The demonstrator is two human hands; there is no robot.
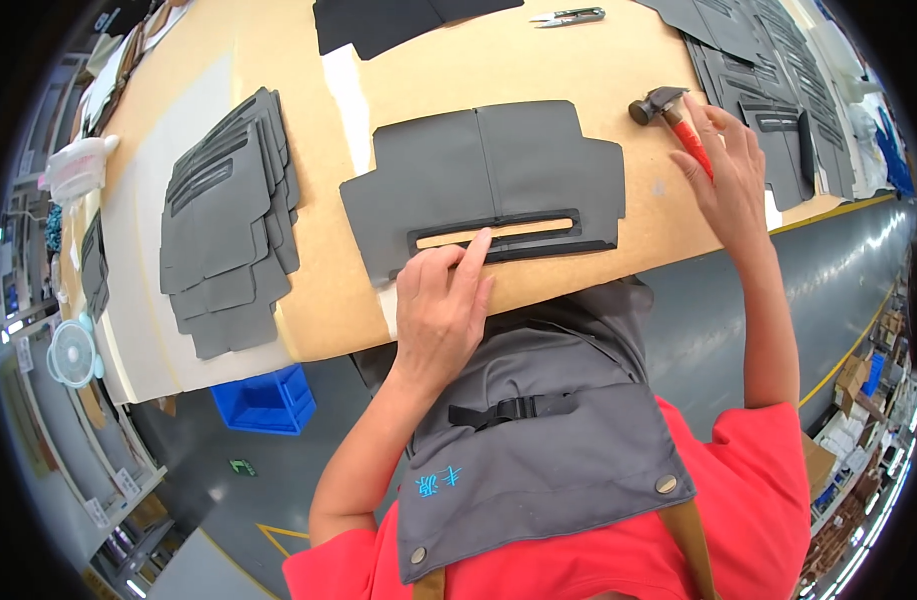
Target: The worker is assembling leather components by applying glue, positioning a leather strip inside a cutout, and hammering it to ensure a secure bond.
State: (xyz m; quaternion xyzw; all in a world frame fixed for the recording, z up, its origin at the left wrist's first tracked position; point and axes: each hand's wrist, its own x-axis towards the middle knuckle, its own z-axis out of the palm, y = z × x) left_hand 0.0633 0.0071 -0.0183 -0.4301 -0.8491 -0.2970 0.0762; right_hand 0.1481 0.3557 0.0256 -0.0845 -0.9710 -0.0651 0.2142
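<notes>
A dark grey leather-like panel with stepped edges lies flat before me, a long slot framed in black near its front edge. My left hand rests at that edge, index finger stretched onto the slot's black border, the other fingers loosely bent and holding nothing. To the right, my right hand is spread around the red handle of a hammer. Thumb and fingers are apart on either side of the handle; the hammer's dark metal head lies toward the far side. Part of the handle is hidden under my palm.
A stack of grey slotted panels sits at the left, with more panels at the right. Thread snips and a black piece lie at the back. The table's front edge borders my apron; a blue bin is below.
</notes>
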